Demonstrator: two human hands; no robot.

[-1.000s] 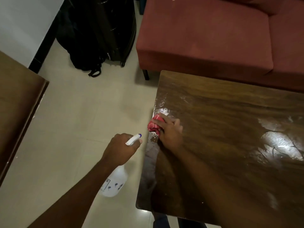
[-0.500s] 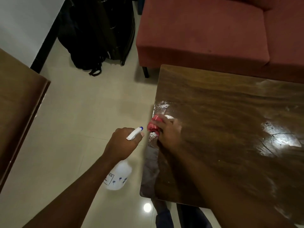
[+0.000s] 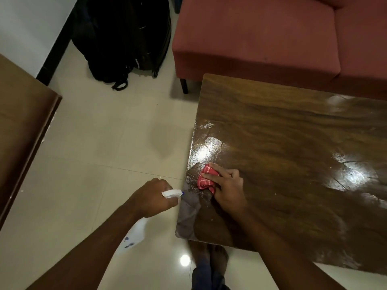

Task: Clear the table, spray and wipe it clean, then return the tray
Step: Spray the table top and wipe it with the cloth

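A dark wooden table (image 3: 282, 147) fills the right half of the head view, its top wet and shiny in patches. My right hand (image 3: 228, 187) presses a crumpled red cloth (image 3: 206, 180) flat on the table close to its left edge. Just off that edge, over the floor, my left hand (image 3: 152, 197) grips a white spray bottle (image 3: 136, 231) by the neck, with the nozzle pointing right towards the table. The bottle's body hangs below my left hand. No tray is in view.
A red sofa (image 3: 272, 38) stands behind the table. A black suitcase and backpack (image 3: 121, 38) sit on the tiled floor at the back. Another brown wooden surface (image 3: 21, 132) lies at the left. My bare feet (image 3: 209, 256) are by the table's near corner.
My right hand has slid the red cloth nearer to me along the table's left edge. My left hand with the bottle has come closer to the table edge, nozzle now level.
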